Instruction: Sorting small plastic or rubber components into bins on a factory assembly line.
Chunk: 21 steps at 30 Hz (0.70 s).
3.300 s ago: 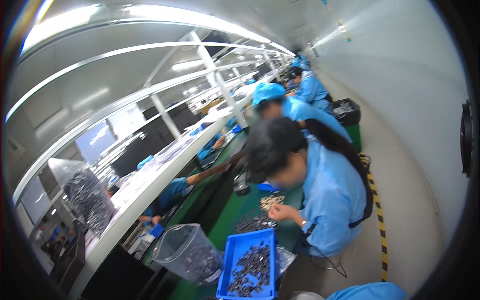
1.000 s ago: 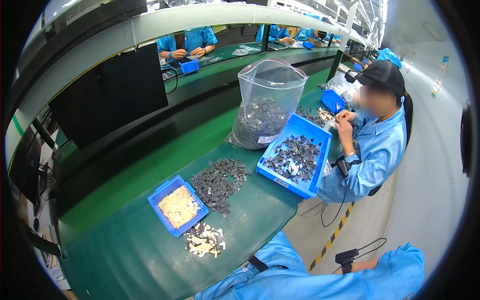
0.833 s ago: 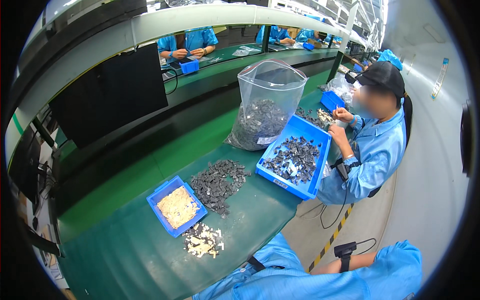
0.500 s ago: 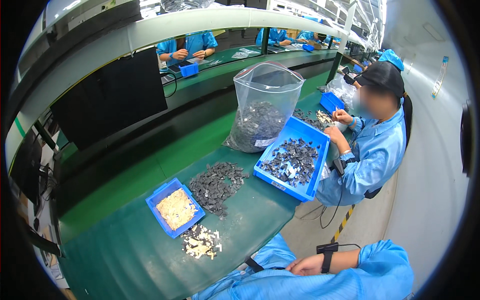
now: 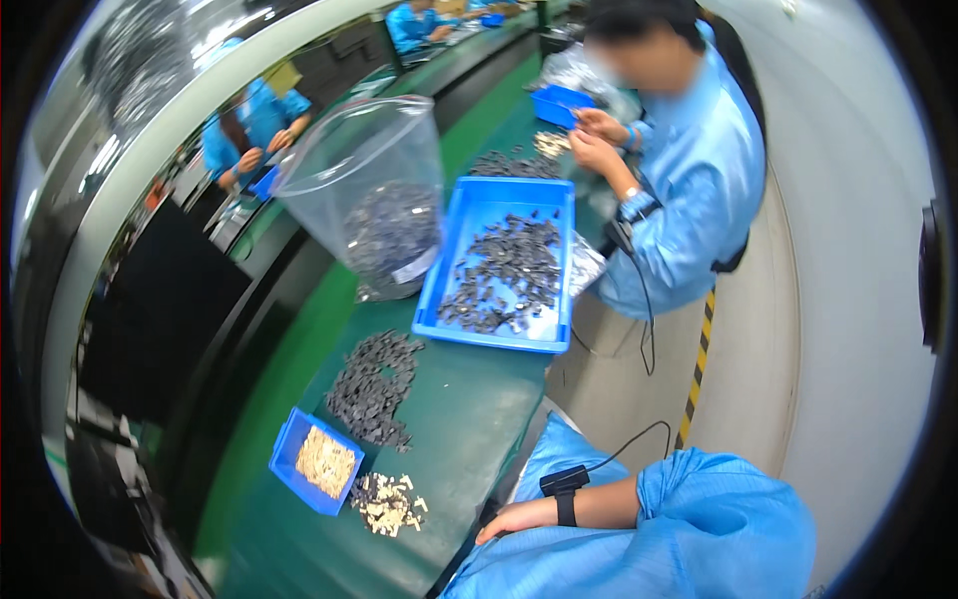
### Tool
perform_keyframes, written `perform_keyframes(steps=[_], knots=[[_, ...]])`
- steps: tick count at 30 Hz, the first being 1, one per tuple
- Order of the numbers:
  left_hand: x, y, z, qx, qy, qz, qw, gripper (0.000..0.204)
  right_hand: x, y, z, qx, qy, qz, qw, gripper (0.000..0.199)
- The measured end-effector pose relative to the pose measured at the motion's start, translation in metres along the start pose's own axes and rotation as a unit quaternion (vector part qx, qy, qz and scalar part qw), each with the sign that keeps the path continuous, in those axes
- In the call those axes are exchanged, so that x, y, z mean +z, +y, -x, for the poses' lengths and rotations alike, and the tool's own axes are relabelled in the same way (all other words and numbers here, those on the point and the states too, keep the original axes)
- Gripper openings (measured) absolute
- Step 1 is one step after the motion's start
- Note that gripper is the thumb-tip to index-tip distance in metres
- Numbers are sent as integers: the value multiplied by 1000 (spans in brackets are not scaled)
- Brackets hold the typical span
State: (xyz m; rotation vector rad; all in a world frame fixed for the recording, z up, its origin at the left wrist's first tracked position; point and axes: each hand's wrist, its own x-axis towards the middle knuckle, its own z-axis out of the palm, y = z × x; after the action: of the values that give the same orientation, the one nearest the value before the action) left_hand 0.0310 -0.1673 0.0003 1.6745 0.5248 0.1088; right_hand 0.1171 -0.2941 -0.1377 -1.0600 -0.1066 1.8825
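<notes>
My right hand [image 5: 505, 521] lies on my blue-clad lap just below the edge of the green table [image 5: 469, 409]. It holds nothing, its fingers are loosely stretched, and a black strap [image 5: 565, 493] with a cord circles the wrist. Nearest to it on the table is a small heap of pale parts [image 5: 387, 503], next to a small blue tray [image 5: 287, 461] holding more pale pieces. A pile of dark parts [image 5: 377, 384] lies beyond them. My left hand is out of sight.
A large blue tray [image 5: 451, 262] of dark parts and a clear plastic bag [image 5: 369, 195] with dark parts stand farther along. A co-worker in a blue coat [image 5: 689, 170] handles parts beyond. More people sit across the line. A yellow-black floor stripe [image 5: 699, 369] runs on the right.
My view has dropped closer to the table and tilted. My right forearm has slid forward, and the hand with the wrist strap now rests on my lap by the table edge.
</notes>
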Motion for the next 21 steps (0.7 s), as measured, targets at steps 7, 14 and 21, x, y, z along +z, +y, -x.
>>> perform_keyframes(steps=[7, 14, 21], knots=[[-8, -36, 20, -93, 13, -183, 979, 42, -17, 18, -4, -63, -18, 142, 988, 90], [-4, -42, 16, -137, 10, -304, 943, 41, -33, 27, 8, -91, -40, 79, 992, 59], [3, -38, 9, -149, 11, -358, 922, 41, -51, 42, 6, -148, -92, -22, 985, 41]])
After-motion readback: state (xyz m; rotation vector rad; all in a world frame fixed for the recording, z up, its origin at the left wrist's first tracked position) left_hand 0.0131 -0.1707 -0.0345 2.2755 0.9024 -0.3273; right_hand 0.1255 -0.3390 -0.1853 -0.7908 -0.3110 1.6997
